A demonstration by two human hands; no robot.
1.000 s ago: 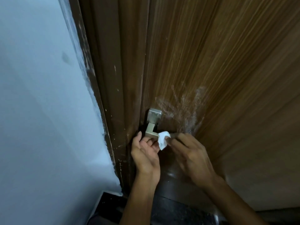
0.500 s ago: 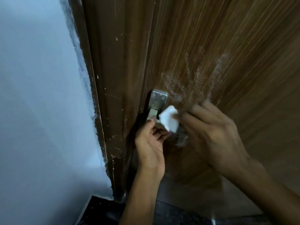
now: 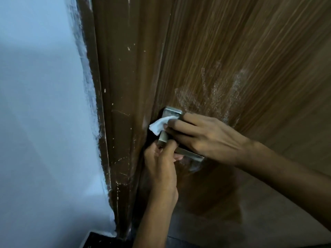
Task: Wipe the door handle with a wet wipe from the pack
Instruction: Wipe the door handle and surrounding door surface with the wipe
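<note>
A square-section metal door handle [image 3: 188, 153] sticks out from a brown wooden door [image 3: 241, 51], with its square backplate [image 3: 172, 111] above. My right hand [image 3: 206, 136] lies over the handle and pinches a white wet wipe [image 3: 158, 126] against the neck just below the backplate. My left hand [image 3: 163, 163] comes up from below and grips the handle's corner with its fingers. The wipe pack is not in view.
A dark brown door frame [image 3: 118, 104] with white paint flecks runs down left of the handle. A pale blue wall [image 3: 41, 122] fills the left side. White smears [image 3: 211, 92] mark the door above the handle. Dark floor [image 3: 100, 240] shows at the bottom.
My right hand has carried the wipe from the lever up and left toward the backplate. The left hand has stayed on the handle's corner. The view has come closer.
</note>
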